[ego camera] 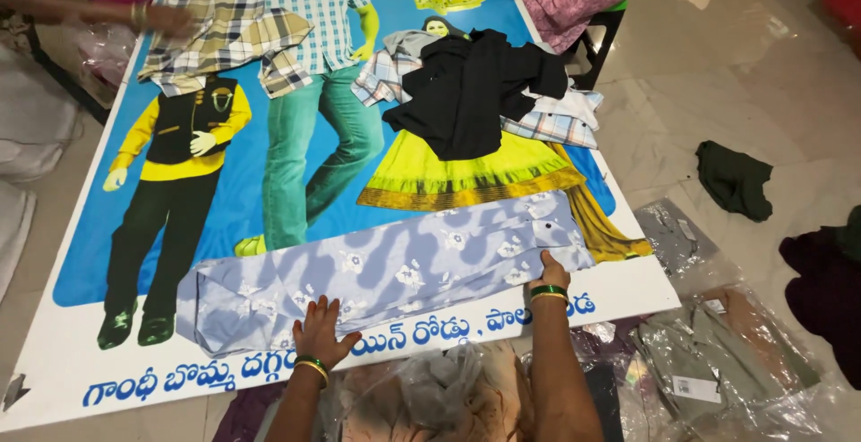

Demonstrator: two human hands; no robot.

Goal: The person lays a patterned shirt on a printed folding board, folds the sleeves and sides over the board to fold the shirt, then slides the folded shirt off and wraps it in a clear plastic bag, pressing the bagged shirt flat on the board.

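One camera only, worn on the person's head, looking steeply down and forward over their arms. It sits close above the big printed banner (377, 12) on the floor (717, 74), which fills most of the view.

A large printed banner (269, 227) lies flat on a pale tiled floor (717, 74) and fills most of the frame. Directly on the banner:

- A light blue floral shirt (386, 267) lies across its lower centre. The left hand (320, 333) presses flat on the shirt's lower edge; the right hand (552, 272) touches its right end.
- A black shirt (475, 92) rests on checked shirts (556, 119) at upper right.
- A plaid shirt (224, 21) lies at upper left.

On the floor right of the banner: a dark green cloth (734, 179), a maroon cloth (821, 281) and clear-bagged garments (717, 352). More bagged garments (430, 397) lie at bottom centre.
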